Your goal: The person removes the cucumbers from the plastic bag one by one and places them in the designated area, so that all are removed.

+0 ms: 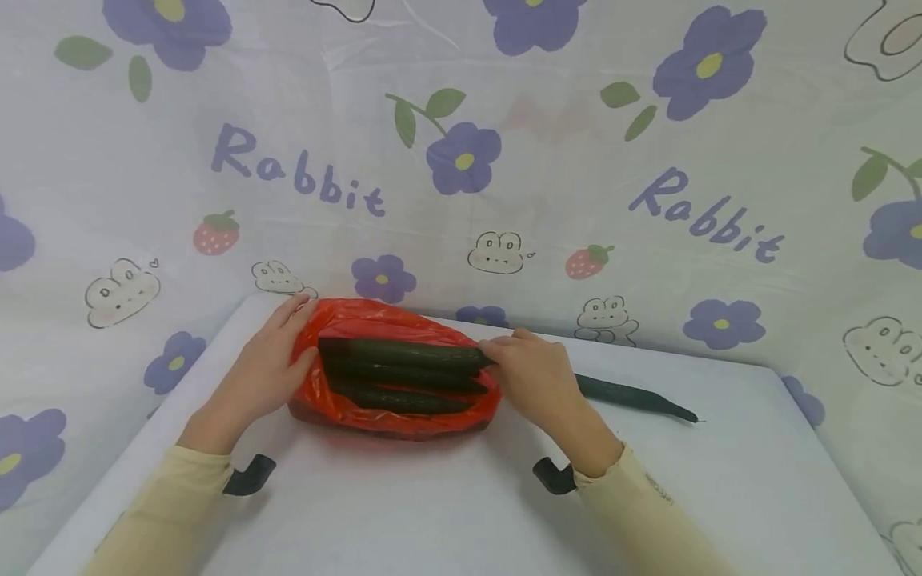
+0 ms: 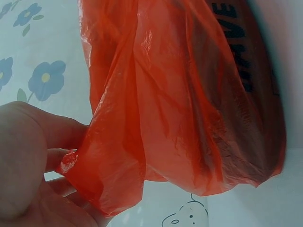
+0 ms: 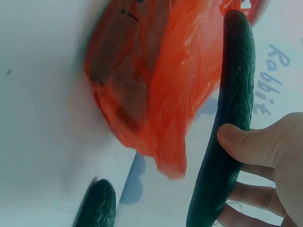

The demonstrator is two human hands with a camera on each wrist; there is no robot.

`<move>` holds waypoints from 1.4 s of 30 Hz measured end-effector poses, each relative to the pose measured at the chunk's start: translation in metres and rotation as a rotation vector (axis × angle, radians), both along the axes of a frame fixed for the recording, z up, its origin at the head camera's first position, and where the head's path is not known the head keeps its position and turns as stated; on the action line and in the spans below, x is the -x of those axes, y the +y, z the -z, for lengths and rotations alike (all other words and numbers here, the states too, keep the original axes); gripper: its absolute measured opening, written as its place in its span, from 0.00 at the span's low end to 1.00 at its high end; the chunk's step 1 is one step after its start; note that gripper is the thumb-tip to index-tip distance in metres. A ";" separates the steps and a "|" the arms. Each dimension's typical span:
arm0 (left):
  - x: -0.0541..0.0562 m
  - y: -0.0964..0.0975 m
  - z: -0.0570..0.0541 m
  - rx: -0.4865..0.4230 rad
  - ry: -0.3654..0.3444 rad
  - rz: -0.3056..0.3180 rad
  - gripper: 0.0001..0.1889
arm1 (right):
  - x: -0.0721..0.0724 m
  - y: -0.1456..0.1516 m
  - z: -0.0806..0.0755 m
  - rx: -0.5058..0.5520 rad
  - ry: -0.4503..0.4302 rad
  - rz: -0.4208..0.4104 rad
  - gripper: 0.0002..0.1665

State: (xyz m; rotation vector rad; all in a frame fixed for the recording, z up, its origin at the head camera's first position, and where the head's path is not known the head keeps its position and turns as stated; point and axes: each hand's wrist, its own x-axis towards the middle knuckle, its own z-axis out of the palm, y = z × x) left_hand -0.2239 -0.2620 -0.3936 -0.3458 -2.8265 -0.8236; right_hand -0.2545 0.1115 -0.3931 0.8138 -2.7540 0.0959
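A red plastic bag [image 1: 403,426] lies on the white table, its mouth spread and several dark green cucumbers [image 1: 403,400] inside. At the bag's left rim, my left hand [image 1: 270,364] pinches the thin plastic, and the left wrist view shows a bag corner [image 2: 111,175] between thumb and fingers. My right hand [image 1: 536,372] grips a cucumber [image 3: 232,80] by one end, thumb on one side and fingers on the other. That cucumber's far end reaches over the bag's opening. Another cucumber [image 1: 634,396] lies on the table, partly hidden behind the right hand.
The white table [image 1: 403,512] ends at the back against a hanging cloth [image 1: 547,200] printed with flowers, rabbits and strawberries. Black curved pieces [image 1: 248,474] show at both wrists.
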 end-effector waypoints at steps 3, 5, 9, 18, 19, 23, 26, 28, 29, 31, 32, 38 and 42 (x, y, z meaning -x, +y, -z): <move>0.000 0.000 0.000 0.003 -0.011 -0.005 0.40 | -0.002 0.006 0.001 -0.002 -0.004 0.004 0.22; -0.001 0.000 0.000 0.004 -0.014 -0.006 0.40 | -0.004 0.010 0.002 -0.006 -0.015 0.009 0.23; 0.000 0.000 -0.001 0.004 -0.007 -0.002 0.40 | -0.007 0.019 0.003 0.001 -0.018 0.013 0.21; 0.003 -0.003 0.000 0.002 0.009 0.013 0.39 | -0.010 0.038 0.006 0.039 0.047 -0.015 0.14; 0.003 -0.003 0.001 0.002 0.008 0.013 0.40 | -0.011 0.040 0.006 0.042 0.052 -0.019 0.14; 0.003 -0.005 0.002 0.002 0.012 0.010 0.40 | -0.012 0.047 0.006 0.054 0.059 -0.023 0.15; 0.004 -0.005 0.002 0.001 0.015 0.010 0.40 | -0.013 0.054 0.008 0.056 0.047 -0.008 0.17; 0.004 -0.006 0.003 0.000 0.014 0.008 0.40 | -0.014 0.059 0.008 0.056 0.037 0.003 0.19; 0.004 -0.006 0.003 -0.002 0.013 0.007 0.40 | -0.015 0.061 0.008 0.058 0.032 0.006 0.19; 0.004 -0.006 0.003 -0.005 0.010 0.005 0.40 | -0.016 0.066 0.008 0.063 0.030 0.012 0.21; 0.004 -0.007 0.003 -0.006 0.009 0.005 0.40 | -0.017 0.068 0.008 0.065 0.032 0.013 0.21; 0.006 -0.007 0.003 -0.010 0.011 0.012 0.39 | -0.021 0.085 0.009 0.075 0.064 0.020 0.23; 0.006 -0.008 0.002 -0.008 0.011 0.016 0.39 | -0.023 0.095 0.009 0.082 0.087 0.014 0.24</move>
